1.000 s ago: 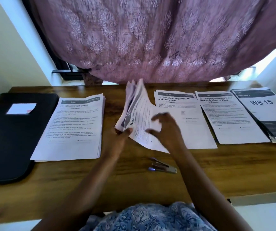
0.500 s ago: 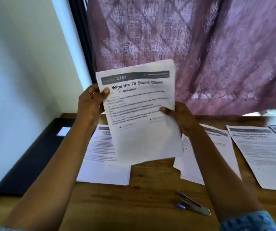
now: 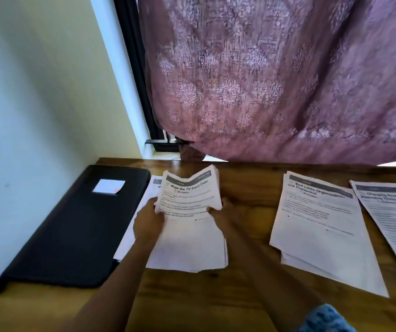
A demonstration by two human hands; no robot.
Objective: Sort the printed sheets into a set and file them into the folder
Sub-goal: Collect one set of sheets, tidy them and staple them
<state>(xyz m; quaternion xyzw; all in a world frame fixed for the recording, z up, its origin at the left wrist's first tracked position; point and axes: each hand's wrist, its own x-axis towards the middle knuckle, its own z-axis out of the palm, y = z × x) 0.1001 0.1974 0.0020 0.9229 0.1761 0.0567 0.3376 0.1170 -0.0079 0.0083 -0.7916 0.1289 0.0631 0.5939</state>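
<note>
A blue patterned sleeve point(image 3: 323, 317) shows at the near edge, over the wooden desk point(image 3: 192, 295) on which the black folder point(image 3: 72, 231) lies closed. Just right of the folder, both hands hold a bundle of sheets point(image 3: 189, 226) headed "Wipe the TV Stand Clean". Its long axis runs away from the person, heading at the far end and leaning slightly right, and the far half bows upward. The left hand point(image 3: 147, 221) grips the bundle's folder-side edge and the right hand point(image 3: 220, 212) grips the opposite edge, thumbs on top; the other fingers are hidden beneath the paper. The bundle overlaps another pile point(image 3: 126, 243) touching the folder. Well right of the folder lies a stack point(image 3: 319, 231) headed "Bed Linen Organization and Placement", then a stack with a blurred heading point(image 3: 393, 224). A white label point(image 3: 108, 186), with no writing I can read, sits on the folder's far end. Beyond hangs a mauve patterned curtain point(image 3: 264, 80).
</note>
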